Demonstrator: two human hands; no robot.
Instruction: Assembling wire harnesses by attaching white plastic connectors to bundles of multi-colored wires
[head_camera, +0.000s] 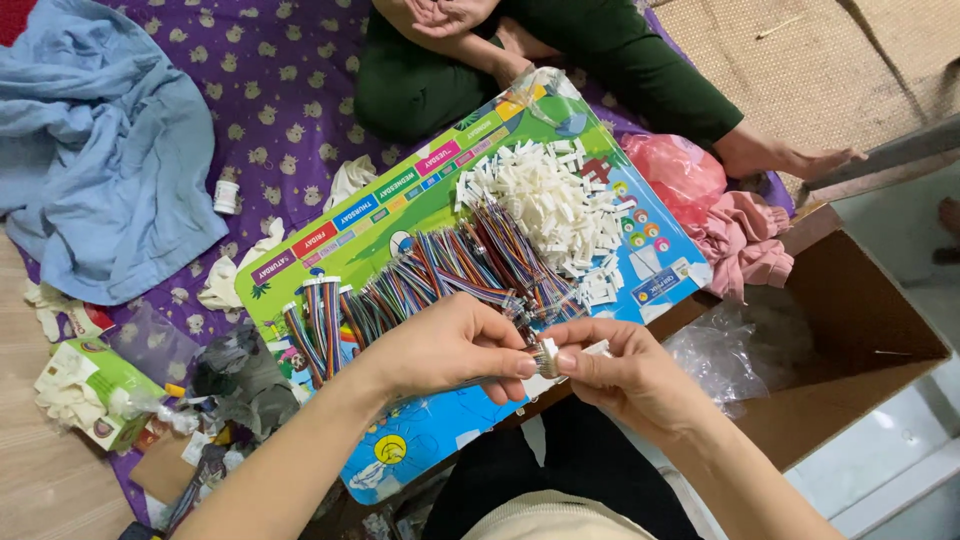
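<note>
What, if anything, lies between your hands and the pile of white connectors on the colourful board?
The heap of multicoloured ribbon cables lies between the hands and the white connectors, across the colourful board.

The small piece pinched between the 2 hands, left hand (455, 348) and right hand (618, 375), was mostly covered by their fingertips, so its shape and how the wire ends met it could not be told. The seated person (560, 50) opposite was cut off at the top edge, and the cardboard box (850, 330) hid its own inside. The clutter (200, 450) at lower left was too jumbled and small to identify.
</note>
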